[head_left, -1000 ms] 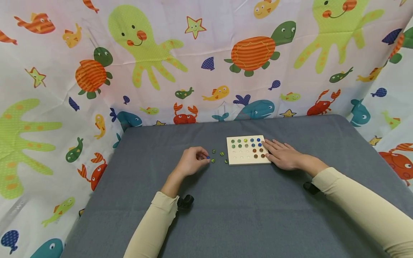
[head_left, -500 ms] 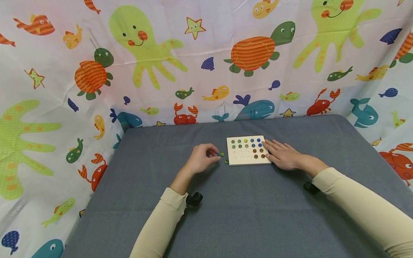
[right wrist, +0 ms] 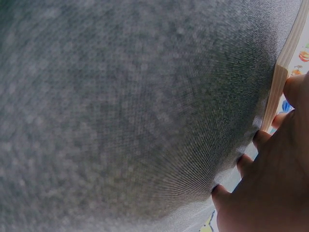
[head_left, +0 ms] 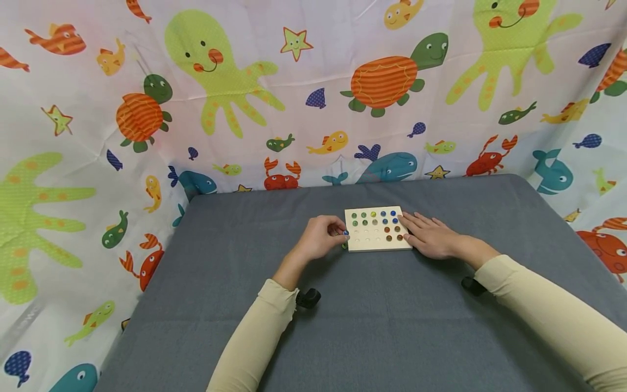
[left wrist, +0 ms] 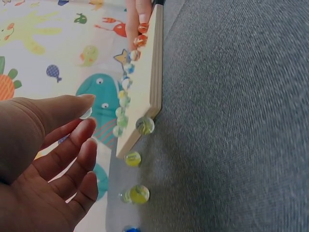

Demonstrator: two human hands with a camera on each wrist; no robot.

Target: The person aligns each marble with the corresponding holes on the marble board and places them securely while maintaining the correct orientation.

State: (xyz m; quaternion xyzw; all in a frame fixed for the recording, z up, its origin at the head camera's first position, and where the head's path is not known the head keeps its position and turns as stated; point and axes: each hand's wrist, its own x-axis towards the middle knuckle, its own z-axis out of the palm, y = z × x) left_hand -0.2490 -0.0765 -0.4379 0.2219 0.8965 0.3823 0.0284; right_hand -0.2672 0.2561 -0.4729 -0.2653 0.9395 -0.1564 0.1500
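My left hand (head_left: 320,237) pinches a small glass marble (left wrist: 86,114) between thumb and index finger, at the left edge of a pale wooden board (head_left: 366,243). The marble looks pale in the left wrist view and bluish in the head view. Green, yellow, blue and reddish-brown marbles sit in the board's hollows; several hollows at the front left are bare. My right hand (head_left: 431,235) lies with extended fingers at the board's right side, fingertips and thumb touching its edge (right wrist: 274,96). A greenish marble (left wrist: 145,125) rests beside the board's corner.
More loose marbles lie on the grey cloth (head_left: 372,326) left of the board: a yellow one (left wrist: 133,158), a yellow-green one (left wrist: 139,194) and a blue one (left wrist: 131,230). Behind the table hangs a curtain (head_left: 313,65) printed with sea animals.
My left hand has moved right with the pinched marble, from beside the loose marbles to the board's left edge. My right hand has stayed in place.
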